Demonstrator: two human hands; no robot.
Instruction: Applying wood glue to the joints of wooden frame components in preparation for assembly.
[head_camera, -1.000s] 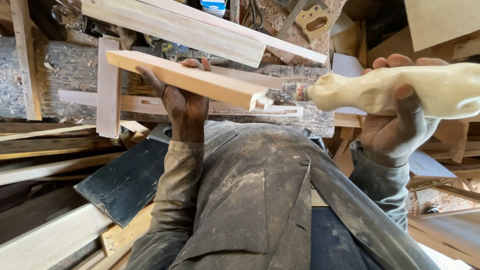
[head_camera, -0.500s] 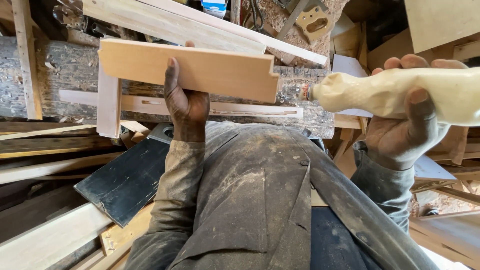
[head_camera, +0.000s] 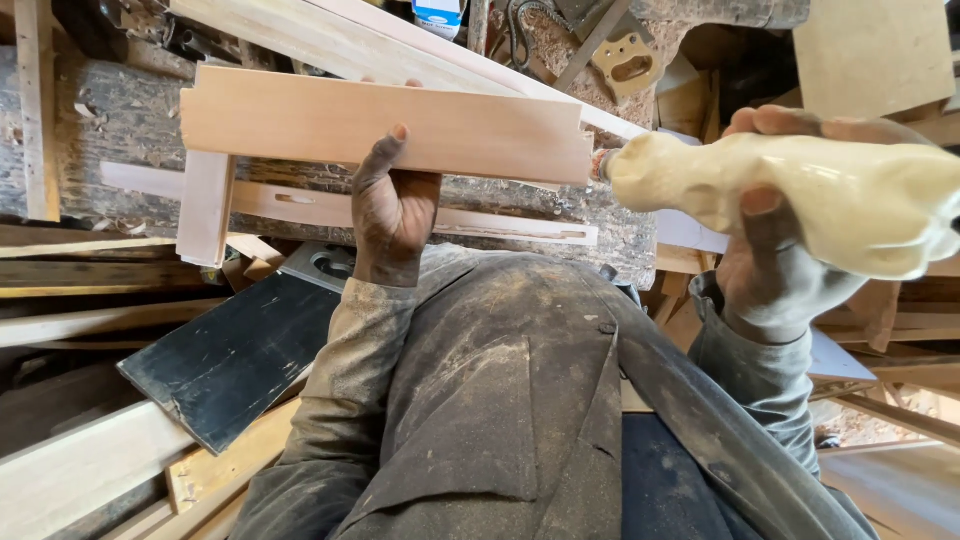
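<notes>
Left hand (head_camera: 392, 205) clamped on a pale wooden board (head_camera: 385, 125), thumb laid up its near face, fingers wrapped behind, one fingertip just showing over the top edge. Board held above the lap, broad face turned toward the camera, long axis running left to right and nearly level, right end dipping slightly. Notched right end pointing straight at the nozzle of a cream-coloured squeeze bottle (head_camera: 800, 200), tip just beside the board's end; touching or not, cannot tell. Right hand (head_camera: 775, 265) closed around the bottle from below, thumb pressed on its near side, bottle lying on its side with nozzle aimed left, long axis roughly in line with the board. Behind the board, a rough tabletop (head_camera: 110, 125) dusted with sawdust, a slotted wooden strip (head_camera: 330, 205) lying along its near edge, and a short upright piece (head_camera: 205, 205) hanging down at the board's left end. Lower left, a dark panel (head_camera: 235, 355) tilted among stacked planks. Dusty grey clothing across the near foreground.
</notes>
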